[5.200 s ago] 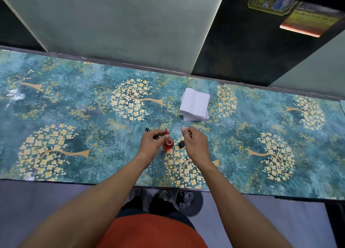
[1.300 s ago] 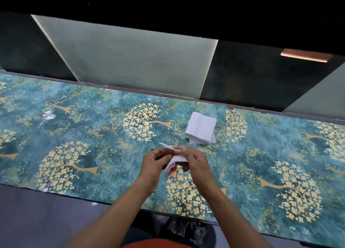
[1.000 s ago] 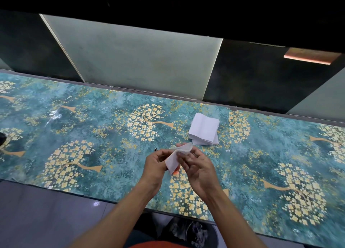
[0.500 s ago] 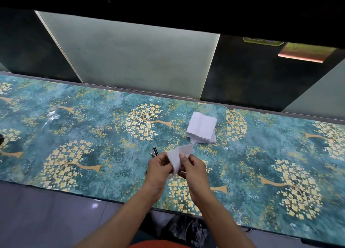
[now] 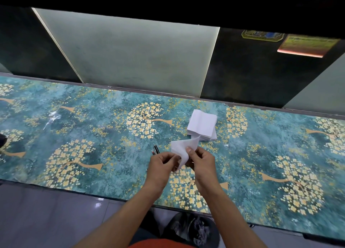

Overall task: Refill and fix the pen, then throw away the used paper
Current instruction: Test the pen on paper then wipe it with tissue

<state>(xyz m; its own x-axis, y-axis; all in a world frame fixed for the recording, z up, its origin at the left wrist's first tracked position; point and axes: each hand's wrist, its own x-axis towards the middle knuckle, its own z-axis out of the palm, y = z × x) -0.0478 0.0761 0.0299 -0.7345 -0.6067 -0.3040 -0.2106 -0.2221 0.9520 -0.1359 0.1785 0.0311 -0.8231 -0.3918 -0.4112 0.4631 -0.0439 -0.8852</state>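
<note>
A white sheet of tissue paper (image 5: 183, 148) is held up between both hands above the teal flowered table (image 5: 93, 135). My left hand (image 5: 162, 163) pinches its lower left part and my right hand (image 5: 201, 160) pinches its right side with the thumb on top. Whatever sits inside the paper is hidden. Two dark pen parts (image 5: 155, 149) lie on the table just left of the paper, one with a reddish tip. The red ink bottle is hidden behind my hands.
A stack of folded white tissues (image 5: 202, 125) lies on the table beyond my hands. A dark bin (image 5: 194, 229) with crumpled paper stands on the floor under the table's near edge. A dark object (image 5: 2, 140) shows at the far left edge.
Since five seconds ago my hands left the ink bottle and took up a tissue sheet. Over the last second the sheet has been turned and spread wider between my fingers.
</note>
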